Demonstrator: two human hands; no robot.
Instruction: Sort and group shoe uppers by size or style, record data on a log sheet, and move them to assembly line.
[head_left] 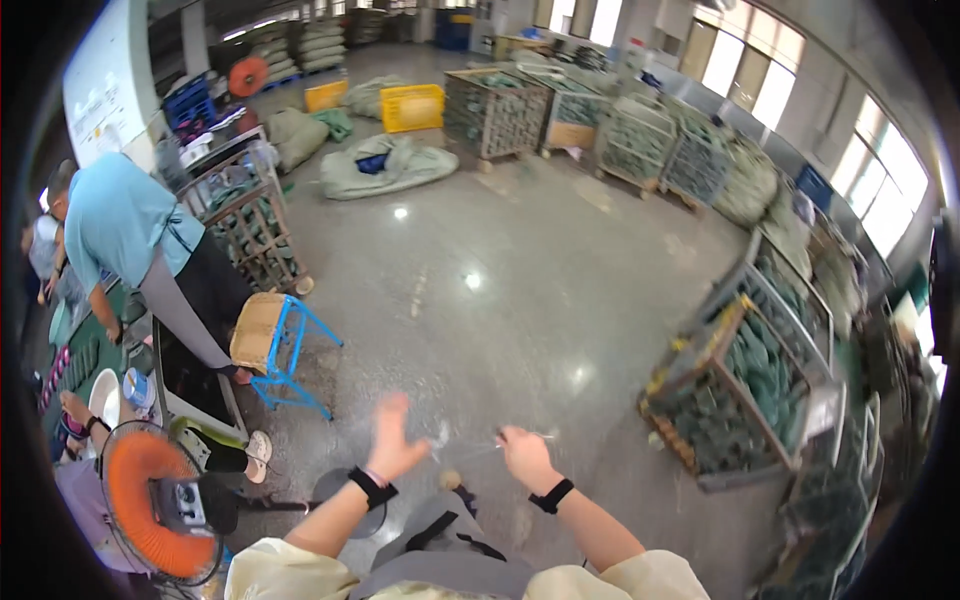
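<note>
My left hand (393, 442) is raised in front of me, smeared by motion. Its thumb stands well apart from the fingers, and it appears open. My right hand (525, 457) is at about the same height, its fingers closed on a thin, clear strip (485, 446) that looks like plastic film or string. The strip runs toward my left thumb; whether it touches that hand I cannot tell. Black bands circle both wrists, and pale sleeves cover my upper arms. Below my hands is a grey apron (450, 545).
An orange-bladed fan (150, 505) stands close by at left. Beyond it, a person in blue (135, 225) bends over a workbench, touching a blue-framed stool (285, 345). A wooden crate of green pieces (735, 390) stands at right. Crates, sacks and a yellow bin (412, 107) line the far side.
</note>
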